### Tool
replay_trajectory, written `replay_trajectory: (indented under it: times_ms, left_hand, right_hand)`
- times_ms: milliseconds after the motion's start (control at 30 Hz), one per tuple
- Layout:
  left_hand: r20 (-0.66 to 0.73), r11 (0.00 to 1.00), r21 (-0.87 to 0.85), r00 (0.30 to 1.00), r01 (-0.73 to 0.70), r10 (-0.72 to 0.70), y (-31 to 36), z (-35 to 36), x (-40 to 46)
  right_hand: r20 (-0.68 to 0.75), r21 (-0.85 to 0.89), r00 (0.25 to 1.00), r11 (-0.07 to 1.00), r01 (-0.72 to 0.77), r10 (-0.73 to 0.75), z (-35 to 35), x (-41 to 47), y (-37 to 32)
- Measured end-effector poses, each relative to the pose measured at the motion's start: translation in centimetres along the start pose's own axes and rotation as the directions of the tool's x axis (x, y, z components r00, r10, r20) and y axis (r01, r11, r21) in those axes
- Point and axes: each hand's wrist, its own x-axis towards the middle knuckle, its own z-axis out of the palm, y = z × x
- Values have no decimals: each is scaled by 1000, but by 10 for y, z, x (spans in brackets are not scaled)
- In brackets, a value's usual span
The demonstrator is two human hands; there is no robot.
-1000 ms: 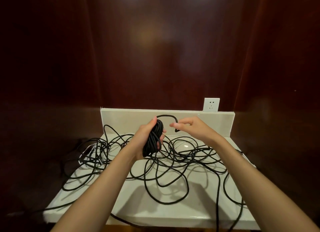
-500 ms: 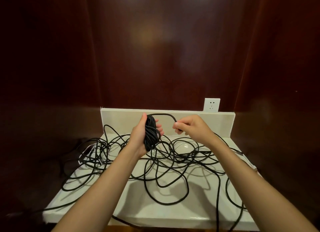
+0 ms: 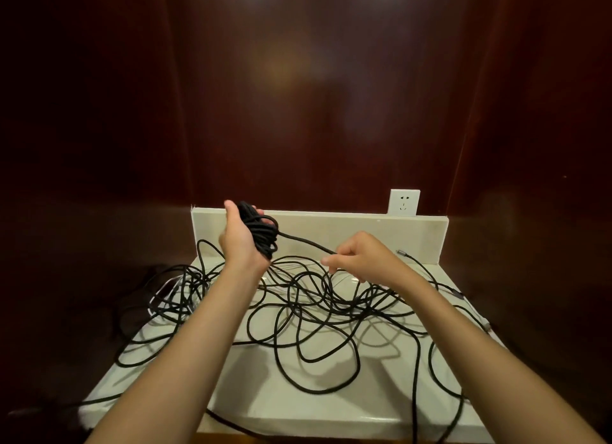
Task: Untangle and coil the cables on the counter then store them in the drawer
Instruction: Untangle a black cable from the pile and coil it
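From the head view, the left hand [image 3: 243,241] holds a black coil [image 3: 261,233] above the desk [image 3: 331,407], its grip curled round the bundle. The right hand [image 3: 361,256] pinches the strand running from the coil. Tangled cables [image 3: 314,304] sprawl over the desk below a socket [image 3: 404,202].

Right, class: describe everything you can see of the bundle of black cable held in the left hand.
The coil is a tight bundle of thin, matte black cable, braided by the look of it, wound in many overlapping loops. The left hand grips it, raised above the counter in front of the low white back panel. One strand runs from it, fairly straight, down to the right hand, which pinches it. The coil hangs clear of the loose cable tangled on the counter.
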Motion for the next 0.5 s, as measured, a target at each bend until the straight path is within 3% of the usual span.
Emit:
replay_trajectory:
  times_ms: [67, 133, 167, 233, 333, 500]
  left_hand:
    - [-47, 914, 293, 950, -282, 309, 12, -8, 12]
    - [44, 651, 621, 848, -437, 528, 24, -17, 19]
    - [120, 529, 714, 825, -458, 552, 28, -20, 19]
    - [281, 330, 805, 807, -493, 519, 28, -24, 18]
    - [409, 88, 869, 806, -488, 427, 17, -27, 14]
    - [506, -105, 862, 852, -496, 133, -2, -28, 13]
  right_hand:
    - [-13, -60, 1000, 998, -22, 22, -5, -4, 13]
    - [-52, -15, 998, 1000, -22, 21, -13, -9, 25]
    - [-64, 14, 998, 1000, -2, 3, -16, -11, 28]
    - [-58, 8, 997, 999, 47, -47, -18, -11, 25]
    - [-11, -57, 991, 989, 133, -134, -17, -9, 7]
    - [0, -149, 963, 953, 265, -268, -21, -3, -16]
